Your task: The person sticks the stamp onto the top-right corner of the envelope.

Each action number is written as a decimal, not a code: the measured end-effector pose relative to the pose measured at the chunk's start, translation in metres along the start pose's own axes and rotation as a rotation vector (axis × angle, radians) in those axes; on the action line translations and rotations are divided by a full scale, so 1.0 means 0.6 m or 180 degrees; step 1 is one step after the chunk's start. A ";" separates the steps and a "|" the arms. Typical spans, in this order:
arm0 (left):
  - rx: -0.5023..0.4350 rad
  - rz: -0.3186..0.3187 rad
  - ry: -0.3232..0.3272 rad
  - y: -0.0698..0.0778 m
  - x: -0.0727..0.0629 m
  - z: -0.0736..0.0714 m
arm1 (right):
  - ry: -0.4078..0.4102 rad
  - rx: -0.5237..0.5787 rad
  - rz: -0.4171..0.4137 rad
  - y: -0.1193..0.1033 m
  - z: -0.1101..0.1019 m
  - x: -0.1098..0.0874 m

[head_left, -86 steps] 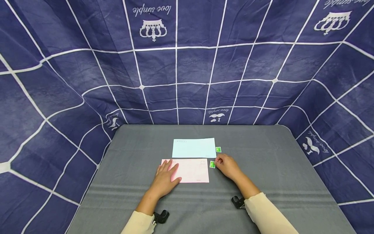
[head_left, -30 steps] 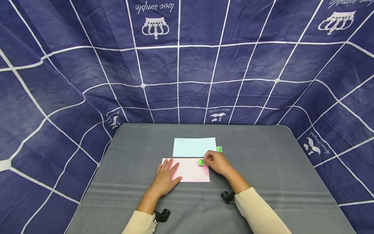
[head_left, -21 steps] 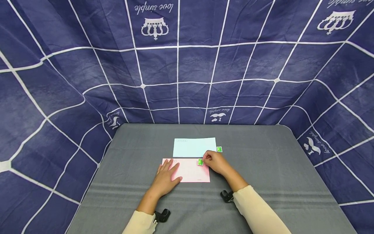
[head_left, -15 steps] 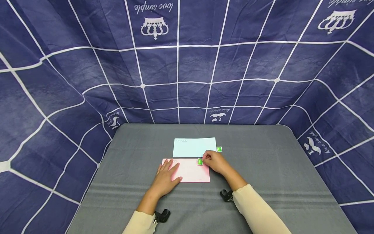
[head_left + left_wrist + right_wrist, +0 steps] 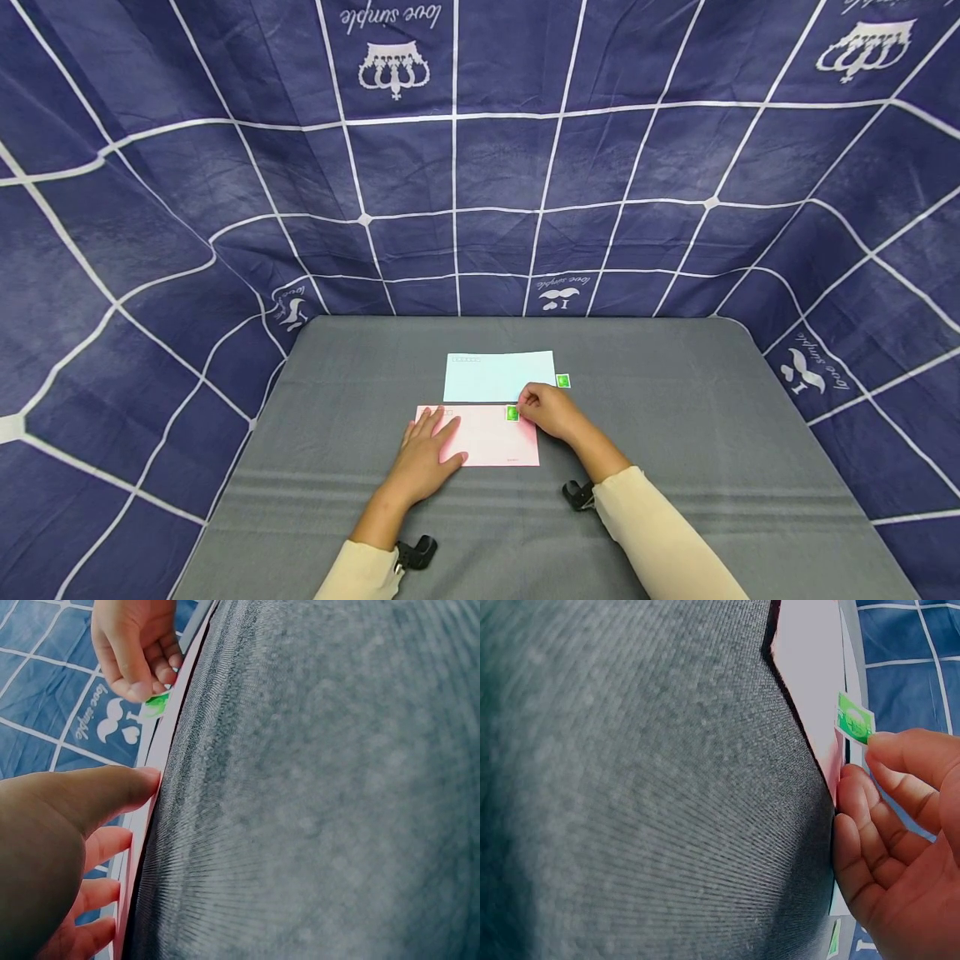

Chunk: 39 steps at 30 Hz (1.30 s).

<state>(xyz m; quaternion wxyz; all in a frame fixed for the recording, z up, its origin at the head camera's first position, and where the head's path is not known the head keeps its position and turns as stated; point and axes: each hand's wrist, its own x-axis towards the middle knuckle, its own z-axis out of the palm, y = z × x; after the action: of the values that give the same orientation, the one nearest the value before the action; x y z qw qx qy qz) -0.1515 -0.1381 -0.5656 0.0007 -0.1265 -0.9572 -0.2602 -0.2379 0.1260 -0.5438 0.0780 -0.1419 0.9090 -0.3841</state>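
Observation:
A pink envelope [image 5: 487,442] lies flat on the grey cloth, nearest the person. My left hand [image 5: 423,462] rests on its left part with the fingers spread. Between thumb and forefinger, my right hand [image 5: 551,410] pinches a green stamp [image 5: 512,413] by its right edge, at the envelope's upper right corner. In the right wrist view the stamp [image 5: 855,718] stands tilted over the pink paper, its held corner at the fingertips. Right behind the pink envelope lies a light blue envelope [image 5: 495,377], partly covered by the right hand.
A second green stamp [image 5: 562,381] lies on the cloth beside the blue envelope's right edge. The grey table [image 5: 675,392] is enclosed at the back and sides by a blue curtain [image 5: 495,167] with white lines. Each wrist carries a black camera [image 5: 417,552].
The right hand has taken the nearer stamp from the cloth right of the pink envelope and moved it left over the envelope's upper right corner. The left hand has stayed in place.

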 end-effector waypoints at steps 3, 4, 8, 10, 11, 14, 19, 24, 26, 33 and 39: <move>-0.0009 -0.0003 0.0001 0.000 0.000 -0.001 | -0.0036 0.0012 0.0031 0.001 0.001 0.002; -0.0010 -0.0005 0.0001 0.000 0.000 -0.001 | -0.0046 0.0011 0.0044 0.002 0.001 0.003; -0.0017 0.0009 0.0024 0.000 -0.002 -0.001 | -0.0033 0.0002 0.0014 0.002 0.003 0.005; -0.0023 0.0010 0.0028 0.001 -0.002 -0.002 | -0.0010 -0.0028 -0.0009 0.003 0.004 0.006; -0.0027 0.0011 0.0029 0.002 -0.003 -0.003 | 0.0002 -0.0049 -0.0022 0.002 0.005 0.007; -0.0024 0.0015 0.0028 0.002 -0.003 -0.004 | 0.0040 -0.0102 -0.0048 0.002 0.007 0.008; -0.0017 -0.0001 -0.0009 0.000 -0.003 -0.002 | 0.0093 -0.0130 -0.0043 0.000 0.009 0.009; -0.0011 0.0024 0.0028 0.001 -0.003 -0.003 | 0.0133 -0.0210 -0.0016 0.001 0.012 0.009; -0.0019 0.0040 0.0053 0.001 -0.004 -0.003 | 0.0142 -0.0229 -0.0016 0.001 0.013 0.009; -0.0019 0.0087 0.0093 0.000 -0.003 -0.001 | 0.0142 -0.0208 -0.0001 -0.001 0.012 0.008; -0.0001 0.0036 0.0005 0.001 -0.001 -0.003 | 0.0150 -0.0231 0.0020 0.001 0.014 0.009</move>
<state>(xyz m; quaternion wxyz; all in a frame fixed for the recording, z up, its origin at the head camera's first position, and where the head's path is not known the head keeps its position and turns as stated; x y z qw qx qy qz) -0.1507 -0.1388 -0.5635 0.0030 -0.1317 -0.9564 -0.2605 -0.2412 0.1191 -0.5502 0.0526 -0.1327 0.9243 -0.3539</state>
